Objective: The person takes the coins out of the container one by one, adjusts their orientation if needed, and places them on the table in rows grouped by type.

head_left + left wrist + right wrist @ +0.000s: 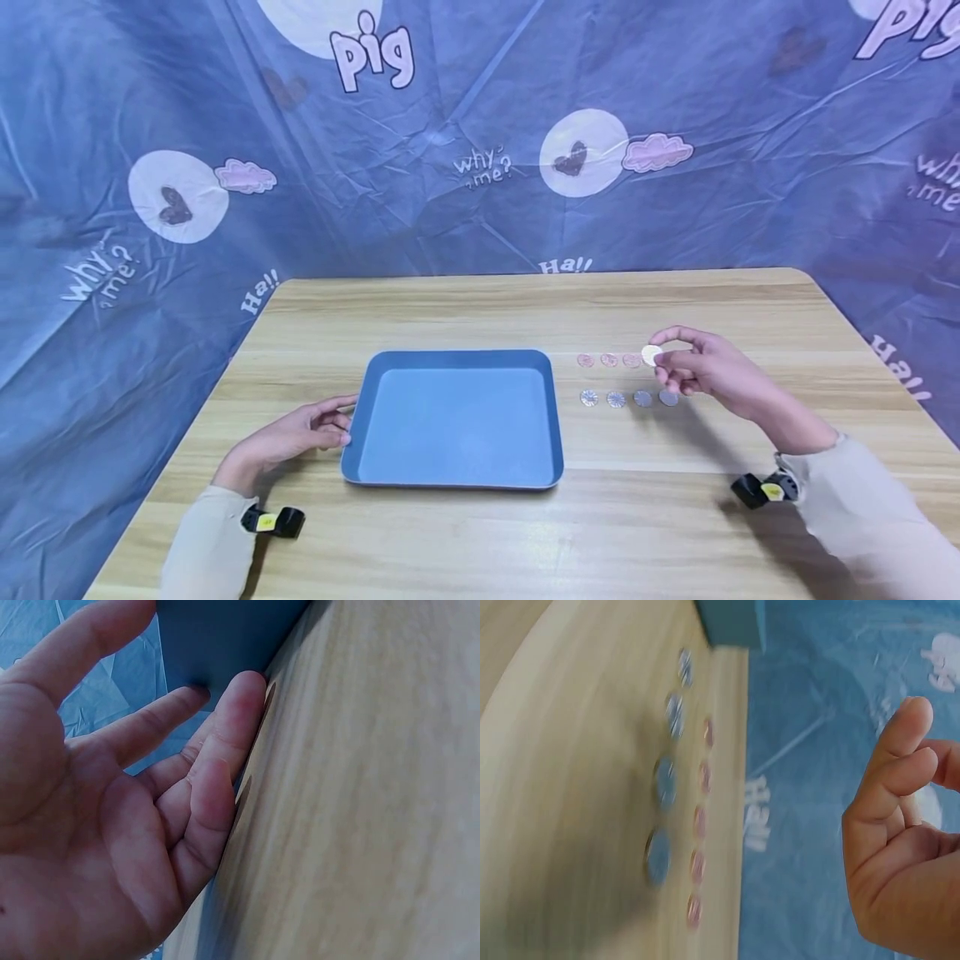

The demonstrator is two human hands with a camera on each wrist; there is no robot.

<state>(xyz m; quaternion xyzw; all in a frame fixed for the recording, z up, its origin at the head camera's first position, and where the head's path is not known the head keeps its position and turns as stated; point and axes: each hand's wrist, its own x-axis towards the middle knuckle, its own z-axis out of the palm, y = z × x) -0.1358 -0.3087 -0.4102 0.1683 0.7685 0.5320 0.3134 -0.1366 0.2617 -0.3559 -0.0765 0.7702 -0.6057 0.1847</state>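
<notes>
An empty blue tray (pixel 457 357) lies in the middle of the wooden table (pixel 480 304). My left hand (pixel 336 422) rests on the table beside it, fingers relaxed, and its fingertips (pixel 244 690) touch the tray wall (pixel 217 637). To the right of the tray, my right hand (pixel 663 357) hovers above the table and pinches a pale round disc (pixel 651 355) between thumb and forefinger. Under it lie a row of pink discs (pixel 608 360) and a nearer row of silver discs (pixel 628 398). The right wrist view shows both rows, silver (pixel 664 784) and pink (pixel 700 821), but not the held disc.
A blue printed cloth (pixel 450 150) hangs behind and around the table. A corner of the tray (pixel 731 622) shows beyond the rows of discs. Bare wood lies in front of the tray and at the back.
</notes>
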